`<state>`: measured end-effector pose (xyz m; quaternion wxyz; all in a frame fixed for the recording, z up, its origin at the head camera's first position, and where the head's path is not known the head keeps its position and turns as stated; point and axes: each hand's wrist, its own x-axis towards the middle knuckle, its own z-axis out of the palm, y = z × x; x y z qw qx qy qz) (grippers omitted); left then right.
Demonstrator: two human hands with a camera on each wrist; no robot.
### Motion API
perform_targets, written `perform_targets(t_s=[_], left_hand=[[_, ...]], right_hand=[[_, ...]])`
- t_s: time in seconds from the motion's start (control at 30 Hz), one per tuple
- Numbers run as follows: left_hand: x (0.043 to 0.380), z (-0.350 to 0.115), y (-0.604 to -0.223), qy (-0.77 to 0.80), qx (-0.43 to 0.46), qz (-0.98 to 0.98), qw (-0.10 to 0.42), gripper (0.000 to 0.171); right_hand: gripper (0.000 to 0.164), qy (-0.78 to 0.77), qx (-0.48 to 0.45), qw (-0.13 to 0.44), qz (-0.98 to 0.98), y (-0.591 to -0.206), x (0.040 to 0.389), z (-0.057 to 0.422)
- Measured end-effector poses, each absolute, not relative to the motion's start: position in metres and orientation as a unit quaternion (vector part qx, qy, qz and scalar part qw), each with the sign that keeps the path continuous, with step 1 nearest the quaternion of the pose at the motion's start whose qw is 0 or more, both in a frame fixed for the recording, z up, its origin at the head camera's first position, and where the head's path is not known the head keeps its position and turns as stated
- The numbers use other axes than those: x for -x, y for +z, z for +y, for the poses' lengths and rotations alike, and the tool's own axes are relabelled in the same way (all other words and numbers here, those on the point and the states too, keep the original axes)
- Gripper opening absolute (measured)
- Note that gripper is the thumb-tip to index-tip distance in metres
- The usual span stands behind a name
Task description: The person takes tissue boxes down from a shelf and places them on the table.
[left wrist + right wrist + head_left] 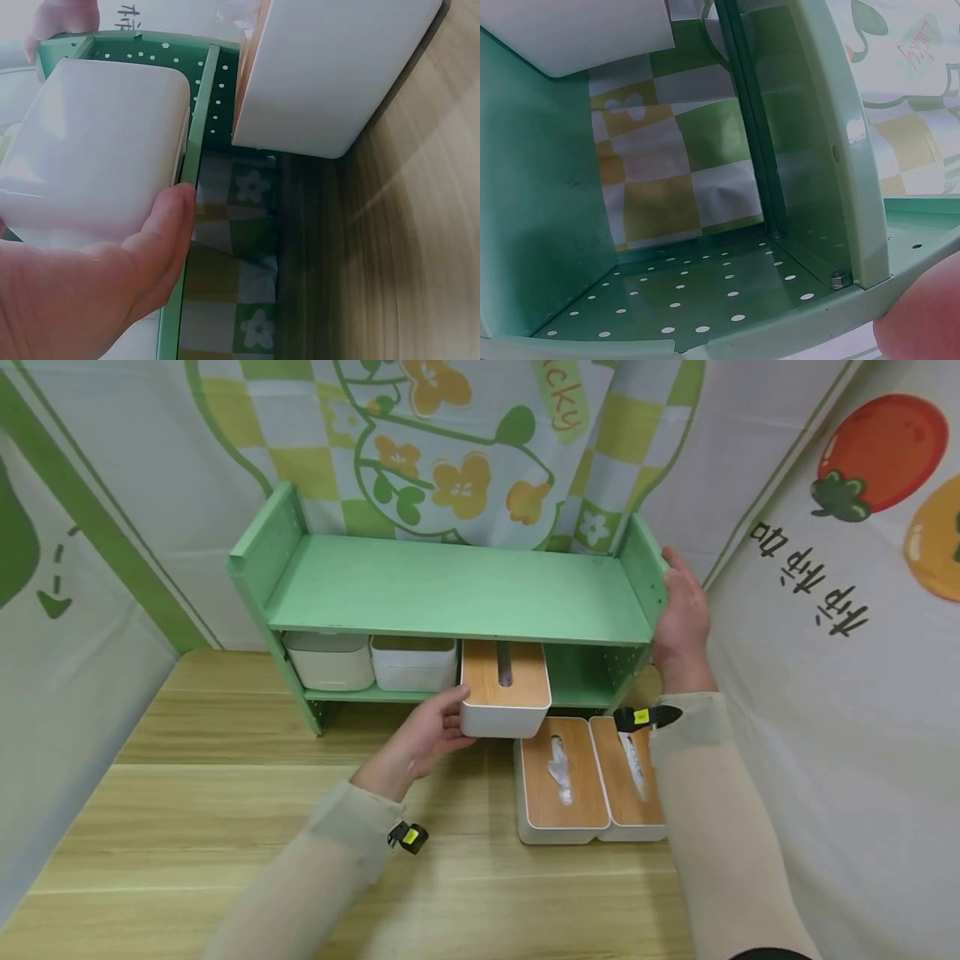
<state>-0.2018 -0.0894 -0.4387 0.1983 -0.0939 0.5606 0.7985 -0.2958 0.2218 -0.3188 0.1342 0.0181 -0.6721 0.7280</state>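
Observation:
My left hand (427, 735) holds a white tissue box (504, 722) with a wood-look lid by its left side. The box juts out from the front of the green shelf's (457, 585) lower level, its back end under the upper board. In the left wrist view the fingers and palm of the left hand (112, 277) lie along the white box (105, 142). My right hand (682, 618) rests against the outer face of the shelf's right side panel (645, 568). Part of that hand (922, 315) shows beside the panel in the right wrist view.
Left on the lower level stand two white bins (330, 662) (415, 664). Two more wood-lidded tissue boxes (536, 777) (618, 802) sit side by side on the wooden table (247, 827), front right of the shelf. Printed cloth (480, 460) hangs behind.

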Motion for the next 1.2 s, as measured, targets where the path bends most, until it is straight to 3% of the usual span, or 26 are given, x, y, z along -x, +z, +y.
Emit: perform_targets(t_s=[1.2], left_hand=[[0.22,-0.087,-0.431,0.8,0.16,0.53,0.232,0.074]], right_hand=[[0.041,0.735,-0.015,0.129,-0.666,-0.318,0.295,0.223]])
